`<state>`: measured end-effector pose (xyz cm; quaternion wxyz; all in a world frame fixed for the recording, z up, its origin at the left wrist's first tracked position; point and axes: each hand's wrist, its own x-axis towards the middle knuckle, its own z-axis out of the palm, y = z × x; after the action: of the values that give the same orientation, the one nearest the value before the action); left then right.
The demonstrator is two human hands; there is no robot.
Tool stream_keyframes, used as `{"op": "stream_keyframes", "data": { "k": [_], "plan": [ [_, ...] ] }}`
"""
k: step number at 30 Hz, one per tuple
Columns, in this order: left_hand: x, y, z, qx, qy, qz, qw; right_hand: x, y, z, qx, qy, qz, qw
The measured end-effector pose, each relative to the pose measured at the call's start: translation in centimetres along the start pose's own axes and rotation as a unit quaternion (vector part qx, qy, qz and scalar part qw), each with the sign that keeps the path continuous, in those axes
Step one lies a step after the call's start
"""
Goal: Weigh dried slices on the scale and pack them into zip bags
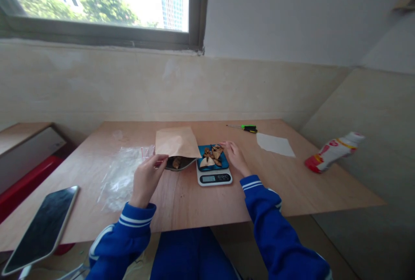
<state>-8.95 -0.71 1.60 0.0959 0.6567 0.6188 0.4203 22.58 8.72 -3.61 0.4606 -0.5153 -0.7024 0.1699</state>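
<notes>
Across the worktop [181, 210], left hand [145, 180] pinching a brown paper bag's [177, 139] mouth, white scale [205, 181] alongside, brown pieces [212, 156] on its blue tray [225, 165], right hand [236, 158] by the tray's right edge, its grip unclear, white paper [275, 145] beyond.

Plain indoor room with city surroundings; whether it is a home or a small workroom cannot be told. A framed window [129, 37] at ten o'clock gives on trees [100, 1] and buildings [171, 7], while a patchy wall [227, 85] at twelve, a wooden table [181, 210] at six and a drink bottle [333, 153] at three suggest informal quarters.
</notes>
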Motion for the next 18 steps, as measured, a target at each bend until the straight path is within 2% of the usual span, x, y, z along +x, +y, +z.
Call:
{"op": "stream_keyframes", "data": {
  "k": [6, 10, 14, 18],
  "plan": [
    [0.0, -0.2, 0.2, 0.002, -0.005, -0.001, 1.0, -0.3, 0.0, -0.1, 0.0, -0.041, 0.014, 0.999],
    [-0.2, -0.6, 0.2, -0.006, -0.009, 0.004, 1.0, -2.0, -0.2, -1.8, 0.024, 0.001, 0.033, 0.999],
    [-0.1, -0.5, 0.2, -0.022, 0.009, -0.004, 1.0, -5.5, -0.1, -4.0, 0.033, 0.041, 0.084, 0.995],
    [0.1, 0.2, 0.5, -0.029, 0.027, -0.026, 0.999, -8.1, -2.8, -4.6, 0.059, 0.051, 0.085, 0.993]
  ]
}}
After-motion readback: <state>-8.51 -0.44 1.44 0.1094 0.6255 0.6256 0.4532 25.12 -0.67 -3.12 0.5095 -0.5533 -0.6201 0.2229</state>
